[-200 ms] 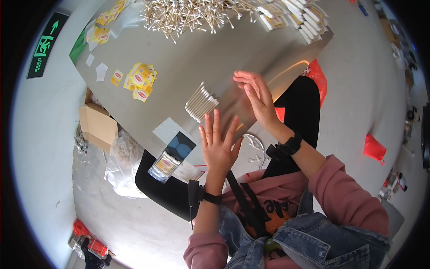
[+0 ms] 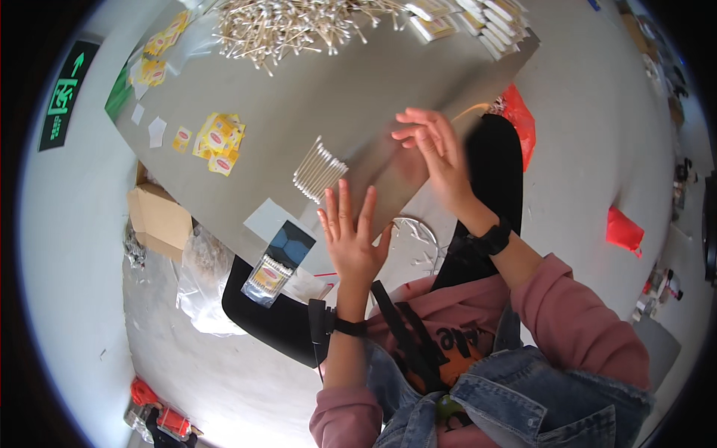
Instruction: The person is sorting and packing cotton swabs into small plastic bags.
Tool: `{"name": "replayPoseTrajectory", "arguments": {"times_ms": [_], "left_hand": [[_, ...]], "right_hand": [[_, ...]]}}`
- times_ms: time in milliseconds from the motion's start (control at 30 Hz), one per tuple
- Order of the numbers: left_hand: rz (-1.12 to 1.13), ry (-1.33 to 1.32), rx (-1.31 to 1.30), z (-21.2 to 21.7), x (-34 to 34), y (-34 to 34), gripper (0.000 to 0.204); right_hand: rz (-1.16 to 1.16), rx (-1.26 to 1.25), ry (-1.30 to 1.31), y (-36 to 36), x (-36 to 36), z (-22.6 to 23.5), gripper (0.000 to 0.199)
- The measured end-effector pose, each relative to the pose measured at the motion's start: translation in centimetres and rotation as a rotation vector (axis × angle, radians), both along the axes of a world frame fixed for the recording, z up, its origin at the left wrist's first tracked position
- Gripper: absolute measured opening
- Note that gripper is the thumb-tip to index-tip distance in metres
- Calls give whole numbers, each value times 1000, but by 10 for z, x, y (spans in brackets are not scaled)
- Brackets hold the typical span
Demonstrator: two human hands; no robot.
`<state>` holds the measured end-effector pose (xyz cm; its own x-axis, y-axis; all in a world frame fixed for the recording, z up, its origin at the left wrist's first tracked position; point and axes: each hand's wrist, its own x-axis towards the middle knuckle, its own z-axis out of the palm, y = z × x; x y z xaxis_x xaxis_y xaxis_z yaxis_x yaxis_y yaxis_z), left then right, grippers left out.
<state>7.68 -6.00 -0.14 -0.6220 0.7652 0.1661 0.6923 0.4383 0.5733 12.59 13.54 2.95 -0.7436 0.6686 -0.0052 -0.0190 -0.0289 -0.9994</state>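
A small flat row of cotton swabs [image 2: 320, 170] lies side by side on the grey table in front of me. My left hand [image 2: 352, 243], palm down with its fingers spread, has its fingertips close to the row's near end; whether they touch it I cannot tell. To the right, my right hand [image 2: 445, 168] is raised near the table edge, fingers stretched and slightly bent, holding nothing. Left of my left hand, a clear packet [image 2: 269, 278] containing swabs and a yellow card lies at the table's near edge.
A large loose heap of cotton swabs [image 2: 287, 28] covers the far side. Packed white bundles [image 2: 497, 30] are stacked at the far right. Yellow cards [image 2: 218, 142] sit in a pile on the left. Beyond the left edge stands an open cardboard box [image 2: 159, 219] on the floor.
The view has shifted slightly, so the table's things appear further left. My right hand has moved a little away from the swab row. My left hand stays spread beside it.
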Motion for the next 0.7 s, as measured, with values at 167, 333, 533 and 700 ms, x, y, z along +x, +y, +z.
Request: {"name": "replayPoseTrajectory", "arguments": {"times_ms": [167,333,533,700], "left_hand": [[19,26,42,-4,-2,-4,86],[10,41,60,-5,0,2,88],[-43,53,44,-5,4,12,88],[-111,52,-31,8,-3,41,86]], "right_hand": [[-216,171,-7,43,53,41,33],[-484,366,-129,93,139,49,27],[-565,217,-527,115,258,-60,21],[-258,78,-664,65,256,-141,31]]}}
